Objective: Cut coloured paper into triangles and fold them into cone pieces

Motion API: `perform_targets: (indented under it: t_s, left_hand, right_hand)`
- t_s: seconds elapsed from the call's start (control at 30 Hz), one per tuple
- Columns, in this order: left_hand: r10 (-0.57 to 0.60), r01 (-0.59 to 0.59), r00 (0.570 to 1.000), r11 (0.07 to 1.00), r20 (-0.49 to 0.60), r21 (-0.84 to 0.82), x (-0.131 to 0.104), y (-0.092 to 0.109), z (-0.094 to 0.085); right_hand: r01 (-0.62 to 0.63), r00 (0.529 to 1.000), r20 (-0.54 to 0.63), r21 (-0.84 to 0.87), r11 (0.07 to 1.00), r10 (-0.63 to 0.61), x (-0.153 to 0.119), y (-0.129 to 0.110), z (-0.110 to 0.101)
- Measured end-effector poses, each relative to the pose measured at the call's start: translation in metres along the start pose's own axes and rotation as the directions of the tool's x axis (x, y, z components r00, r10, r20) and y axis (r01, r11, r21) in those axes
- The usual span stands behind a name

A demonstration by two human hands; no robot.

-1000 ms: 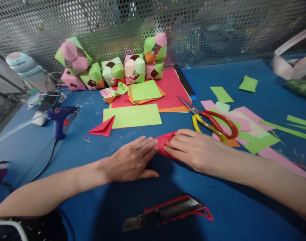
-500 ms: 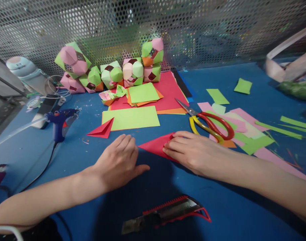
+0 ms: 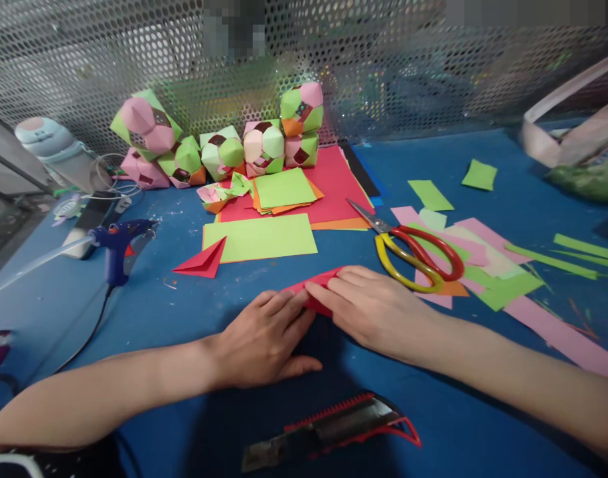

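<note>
Your left hand [image 3: 269,338] lies palm down, fingers together, thumb apart; your right hand [image 3: 378,305] angles in, fingers extended together. Both press the folded red paper [image 3: 320,304] flat on the desk [image 3: 194,425].

L hand [image 3: 269,338] and R hand [image 3: 376,307] of a person meet palms-down near ctr frame, the fingertips of both close together, L thumb stretched out to the R, apart from its fingers, which lie nearly flat w/ slight bend. Bare L forearm reaches in from lower L, bare R forearm slants in from lower R, the two angled toward each other, wrists roughly straight. R fingers are bent a bit at the knuckles and point L, w/ R thumb hidden from view.
</note>
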State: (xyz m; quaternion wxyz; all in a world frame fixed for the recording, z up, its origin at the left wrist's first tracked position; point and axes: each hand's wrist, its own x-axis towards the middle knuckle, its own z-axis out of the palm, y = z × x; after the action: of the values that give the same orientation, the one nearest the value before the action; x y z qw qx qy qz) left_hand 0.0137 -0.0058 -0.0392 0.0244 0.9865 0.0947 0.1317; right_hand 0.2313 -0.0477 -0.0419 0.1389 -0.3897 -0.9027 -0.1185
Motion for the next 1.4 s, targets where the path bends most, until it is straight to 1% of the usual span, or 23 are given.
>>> perform_targets:
  t_s: [0.07,0.13,0.2,0.27,0.37,0.43,0.57,0.63,0.7,0.73,0.8,0.87,0.93,0.97,1.03,1.13,1.23,1.33,1.4]
  left_hand:
    - [-0.014,0.014,1.000,1.000,0.018,-0.014,0.001,0.001,0.000]
    - [-0.019,0.019,1.000,1.000,0.023,-0.016,0.002,0.001,0.001]
    - [-0.012,0.012,1.000,1.000,0.014,-0.003,0.002,0.002,0.002]
    - [-0.005,0.005,1.000,1.000,0.006,0.016,0.001,0.002,0.002]
    - [-0.002,0.002,1.000,0.999,-0.002,0.043,0.001,0.002,0.002]
    - [0.004,-0.004,1.000,0.998,-0.005,0.056,0.000,0.002,0.002]
    - [0.001,-0.001,1.000,0.998,0.004,0.060,0.000,0.001,0.001]
    - [-0.003,0.001,0.999,0.999,0.033,0.051,0.000,0.000,0.000]
    - [-0.001,-0.002,0.997,0.999,0.071,0.038,0.001,0.000,-0.002]
    - [0.002,-0.005,0.996,1.000,0.088,0.030,0.002,0.000,-0.002]
    - [0.009,-0.009,0.993,1.000,0.116,0.001,0.003,0.000,-0.004]
    - [0.015,-0.011,0.992,0.999,0.127,-0.034,0.004,0.000,-0.006]
    - [0.025,-0.019,0.992,0.999,0.123,-0.050,0.004,0.000,-0.008]
    - [0.027,-0.022,0.993,0.999,0.114,-0.044,0.004,0.000,-0.009]
    - [0.031,-0.029,0.995,0.999,0.091,-0.021,0.003,-0.001,-0.009]
    - [0.050,-0.050,0.997,0.999,0.058,0.001,0.003,-0.002,-0.008]
    - [0.076,-0.076,0.997,0.997,0.024,-0.013,0.004,-0.003,-0.008]
    - [0.039,-0.039,0.999,0.998,-0.001,-0.048,0.007,-0.006,-0.010]
    - [-0.032,0.031,0.999,0.997,-0.009,-0.067,0.011,-0.007,-0.012]
  right_hand:
    - [-0.039,0.999,-0.011,-0.087,0.995,0.038,0.004,-0.009,0.005]
    - [-0.062,0.997,0.030,-0.170,0.983,0.068,0.007,-0.015,0.008]
    - [-0.096,0.990,0.077,-0.242,0.965,0.118,0.007,-0.016,0.008]
    - [-0.125,0.977,0.126,-0.330,0.936,0.175,0.004,-0.011,0.005]
    - [-0.130,0.951,0.193,-0.462,0.877,0.243,-0.006,0.002,0.000]
    - [-0.137,0.936,0.221,-0.486,0.863,0.273,-0.012,0.011,-0.003]
    - [-0.160,0.923,0.248,-0.448,0.879,0.294,-0.014,0.018,-0.010]
    - [-0.214,0.917,0.215,-0.447,0.869,0.337,-0.010,0.015,-0.013]
    - [-0.271,0.929,0.138,-0.384,0.883,0.345,-0.004,0.008,-0.013]
    - [-0.273,0.943,0.101,-0.309,0.911,0.317,-0.003,0.004,-0.011]
    - [-0.202,0.975,0.074,-0.080,0.976,0.208,-0.001,-0.006,-0.005]
    - [-0.125,0.985,0.139,0.142,0.982,0.105,-0.004,-0.013,0.004]
    - [-0.125,0.973,0.223,0.257,0.958,0.067,-0.009,-0.015,0.012]
    - [-0.142,0.966,0.247,0.273,0.952,0.073,-0.013,-0.014,0.015]
    - [-0.179,0.962,0.245,0.245,0.953,0.118,-0.020,-0.008,0.019]
    - [-0.243,0.963,0.150,0.126,0.962,0.224,-0.028,0.003,0.021]
    - [-0.298,0.954,0.051,0.041,0.954,0.296,-0.026,0.013,0.018]
    - [-0.323,0.946,-0.008,0.076,0.943,0.324,-0.018,0.020,0.013]
    - [-0.358,0.933,0.010,0.148,0.922,0.361,-0.012,0.025,0.010]
